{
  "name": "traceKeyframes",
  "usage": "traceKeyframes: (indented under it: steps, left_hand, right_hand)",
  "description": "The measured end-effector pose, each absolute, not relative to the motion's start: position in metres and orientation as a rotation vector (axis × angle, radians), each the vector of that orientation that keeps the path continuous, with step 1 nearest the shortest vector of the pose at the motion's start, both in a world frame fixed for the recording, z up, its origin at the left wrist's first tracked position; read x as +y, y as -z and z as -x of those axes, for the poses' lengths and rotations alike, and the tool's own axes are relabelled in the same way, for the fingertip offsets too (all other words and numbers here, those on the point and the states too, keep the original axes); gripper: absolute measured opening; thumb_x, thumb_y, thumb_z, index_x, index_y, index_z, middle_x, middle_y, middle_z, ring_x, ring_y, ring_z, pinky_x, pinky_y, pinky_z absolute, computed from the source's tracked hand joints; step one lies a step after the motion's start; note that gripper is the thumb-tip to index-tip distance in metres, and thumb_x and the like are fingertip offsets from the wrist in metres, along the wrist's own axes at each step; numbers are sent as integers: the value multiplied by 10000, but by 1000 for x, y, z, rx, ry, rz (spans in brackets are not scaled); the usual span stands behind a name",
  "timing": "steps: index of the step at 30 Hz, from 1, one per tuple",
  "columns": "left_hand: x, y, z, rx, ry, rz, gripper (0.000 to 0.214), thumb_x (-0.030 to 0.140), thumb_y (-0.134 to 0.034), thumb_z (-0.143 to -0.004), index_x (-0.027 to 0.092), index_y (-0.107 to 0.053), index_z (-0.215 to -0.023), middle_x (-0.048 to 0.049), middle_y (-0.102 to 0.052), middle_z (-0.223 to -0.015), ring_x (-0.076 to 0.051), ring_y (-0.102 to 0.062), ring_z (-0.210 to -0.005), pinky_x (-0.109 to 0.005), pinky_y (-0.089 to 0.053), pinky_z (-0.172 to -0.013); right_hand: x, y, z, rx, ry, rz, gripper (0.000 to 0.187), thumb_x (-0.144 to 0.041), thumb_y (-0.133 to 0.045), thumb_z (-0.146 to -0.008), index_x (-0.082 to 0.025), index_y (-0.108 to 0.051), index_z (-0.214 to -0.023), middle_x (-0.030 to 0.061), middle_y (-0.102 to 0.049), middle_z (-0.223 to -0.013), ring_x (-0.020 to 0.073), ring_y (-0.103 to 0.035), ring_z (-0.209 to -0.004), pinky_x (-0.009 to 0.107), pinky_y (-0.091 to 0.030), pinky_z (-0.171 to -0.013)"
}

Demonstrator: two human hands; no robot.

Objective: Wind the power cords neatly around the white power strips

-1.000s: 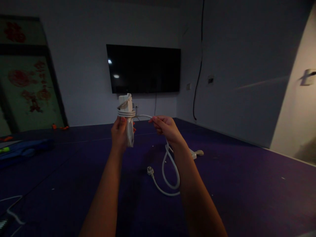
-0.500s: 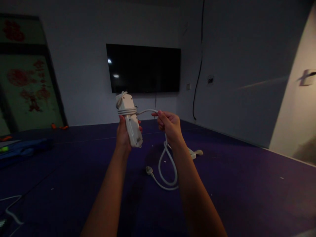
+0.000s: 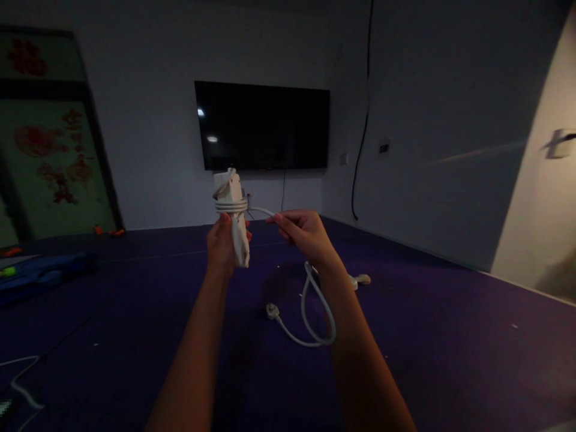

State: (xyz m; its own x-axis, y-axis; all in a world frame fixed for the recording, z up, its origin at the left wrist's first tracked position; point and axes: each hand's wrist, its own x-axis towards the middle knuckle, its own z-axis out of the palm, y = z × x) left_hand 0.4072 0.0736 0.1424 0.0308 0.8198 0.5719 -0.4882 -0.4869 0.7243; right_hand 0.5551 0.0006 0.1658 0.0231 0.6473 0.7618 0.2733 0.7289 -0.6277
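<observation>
My left hand [image 3: 221,245] is closed around a white power strip [image 3: 234,225], held upright in front of me. Several turns of its white cord [image 3: 315,312] are wound round the strip's upper part. My right hand [image 3: 302,233] pinches the cord just to the right of the strip. From that hand the cord drops in a loop to the purple floor and ends in a white plug [image 3: 272,311] lying there.
A dark TV [image 3: 262,126] hangs on the far wall. A black cable [image 3: 362,114] runs down the right wall. A small white object [image 3: 360,279] lies on the purple floor [image 3: 450,348] past my right wrist. Blue items [image 3: 40,273] and another white cord [image 3: 20,378] lie at the left.
The power strip has turned in my left hand, from showing its face back to edge-on. My right hand moved slightly left and down with the cord, and the hanging loop swung right.
</observation>
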Motion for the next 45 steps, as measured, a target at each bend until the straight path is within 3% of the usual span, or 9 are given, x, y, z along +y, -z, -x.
traceKeyframes:
  steps: [4, 9, 12, 16, 21, 33, 39, 45]
  left_hand:
    - [77, -137, -410, 447, -1787, -1390, 569, 710, -560, -712, 156, -660, -798, -32, -612, -570, -111, -542, -445, -221, -408, -415]
    - [81, -136, -412, 529, -1955, -1517, 542, 643, -574, -749, 179, -673, -1010, -41, -653, -713, -137, -603, -581, -247, -472, -524]
    - [80, -137, -413, 567, -2084, -1623, 518, 579, -574, -786, 192, -654, -1121, -84, -698, -904, -202, -654, -852, -311, -520, -744]
    - [78, -135, -413, 693, -2216, -1737, 563, 501, -582, -817, 196, -562, -1290, -132, -635, -1210, -251, -555, -1174, -385, -418, -997]
    - [78, -133, -410, 1015, -2212, -1815, 751, 534, -594, -799, 131, -422, -1409, -196, -639, -1168, -299, -577, -1117, -440, -428, -946]
    - [86, -126, -407, 1107, -2309, -1948, 857, 663, -473, -811, 86, -363, -1435, -185, -645, -1025, -267, -588, -980, -390, -448, -859]
    - [86, -123, -405, 992, -2400, -2120, 718, 578, -159, -933, 119, -299, -1468, -169, -602, -1019, -240, -553, -928, -393, -439, -831]
    - [82, -125, -409, 1116, -2391, -2240, 667, 533, -252, -944, 115, -316, -1460, -182, -576, -1066, -243, -548, -946, -381, -425, -828]
  right_hand:
    - [-5, -168, -548, -1636, -264, 815, 286, -376, -589, -814, -125, -684, -716, -33, -430, -517, 63, -343, -483, 240, -230, -455]
    - [-7, -168, -542, -1749, -197, 859, 327, -379, -544, -833, -126, -635, -648, -28, -417, -546, 73, -360, -525, 236, -251, -484]
    - [-6, -168, -538, -1791, -157, 879, 300, -364, -520, -841, -131, -642, -698, -33, -409, -566, 76, -358, -536, 233, -261, -505]
    - [-2, -166, -533, -1844, -59, 898, 291, -325, -503, -843, -142, -584, -632, -41, -363, -571, 79, -343, -555, 234, -256, -532]
    - [-2, -166, -527, -1862, 33, 974, 327, -311, -492, -842, -159, -458, -555, -55, -295, -538, 69, -287, -517, 241, -203, -511]
    - [2, -166, -517, -1869, 149, 983, 320, -223, -445, -837, -176, -370, -530, -50, -280, -516, 74, -267, -510, 248, -187, -510]
    - [-3, -166, -516, -1772, 126, 1027, 409, -365, -456, -870, -176, -373, -516, -46, -260, -517, 76, -269, -515, 255, -186, -509]
    - [-2, -164, -511, -1580, 217, 1221, 526, -512, -524, -826, -171, -373, -456, -43, -263, -475, 74, -231, -489, 265, -157, -492]
